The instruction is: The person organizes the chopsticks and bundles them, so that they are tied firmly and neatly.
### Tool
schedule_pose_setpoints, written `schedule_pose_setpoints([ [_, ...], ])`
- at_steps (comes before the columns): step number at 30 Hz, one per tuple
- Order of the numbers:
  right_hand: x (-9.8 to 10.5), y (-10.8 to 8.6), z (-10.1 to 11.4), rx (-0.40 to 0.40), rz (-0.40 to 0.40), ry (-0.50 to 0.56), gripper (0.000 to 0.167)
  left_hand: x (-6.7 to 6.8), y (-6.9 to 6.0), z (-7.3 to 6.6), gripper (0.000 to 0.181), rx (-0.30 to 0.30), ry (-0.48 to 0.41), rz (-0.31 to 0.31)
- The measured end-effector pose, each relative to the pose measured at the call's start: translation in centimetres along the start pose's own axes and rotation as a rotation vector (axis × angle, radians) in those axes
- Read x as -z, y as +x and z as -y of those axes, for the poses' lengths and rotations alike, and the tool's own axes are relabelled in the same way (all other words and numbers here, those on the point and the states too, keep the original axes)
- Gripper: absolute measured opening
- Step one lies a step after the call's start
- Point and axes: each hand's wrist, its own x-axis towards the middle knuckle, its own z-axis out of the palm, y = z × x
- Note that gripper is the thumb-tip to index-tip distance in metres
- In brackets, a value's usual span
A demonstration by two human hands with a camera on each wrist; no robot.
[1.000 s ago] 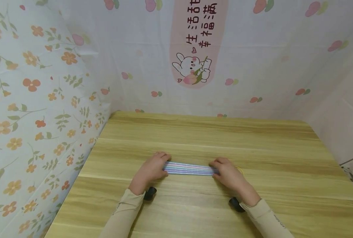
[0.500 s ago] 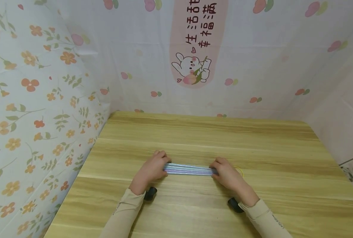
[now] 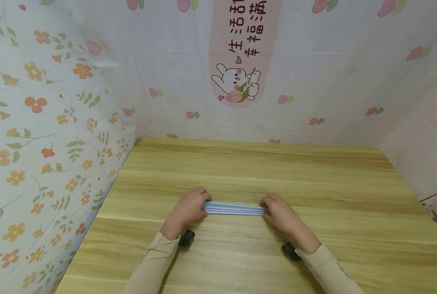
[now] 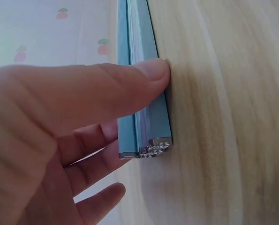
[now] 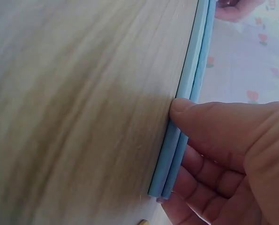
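Note:
A bundle of long thin sticks (image 3: 234, 208), pale blue and lilac, lies left to right just above or on the wooden table. My left hand (image 3: 187, 209) grips its left end, thumb on the near side and fingers on the far side. At the right end my right hand (image 3: 282, 215) pinches it the same way. In the left wrist view the thumb crosses the blue sticks (image 4: 126, 136), whose ends have silvery tips. The right wrist view has the thumb pressed on two blue sticks (image 5: 163, 164), with curled fingers behind them.
A thin yellow ring (image 3: 296, 209) lies beside my right hand, partly hidden by it. The wooden table (image 3: 240, 171) meets a patterned cloth (image 3: 314, 81) at the back and a flowered cloth (image 3: 38, 143) on the left. Black straps sit at both wrists.
Both hands stay on the bundle with almost no movement. The sticks have shifted slightly within it, so their stripes look different, and the bundle looks a little narrower than at first.

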Motion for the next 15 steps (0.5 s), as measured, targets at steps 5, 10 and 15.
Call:
schedule_pose_setpoints([
  [5, -0.20, -0.05, -0.17, 0.016, -0.028, -0.003, 0.023, 0.04, 0.01, -0.20, 0.031, 0.018, 0.014, 0.005],
  [10, -0.27, -0.03, -0.25, 0.019, -0.018, -0.005, 0.020, 0.12, -0.10, -0.32, 0.028, 0.013, 0.033, 0.003],
  [15, -0.22, 0.01, -0.16, 0.000, 0.019, 0.004, 0.018, -0.02, -0.15, -0.32, 0.027, 0.005, 0.051, -0.004],
])
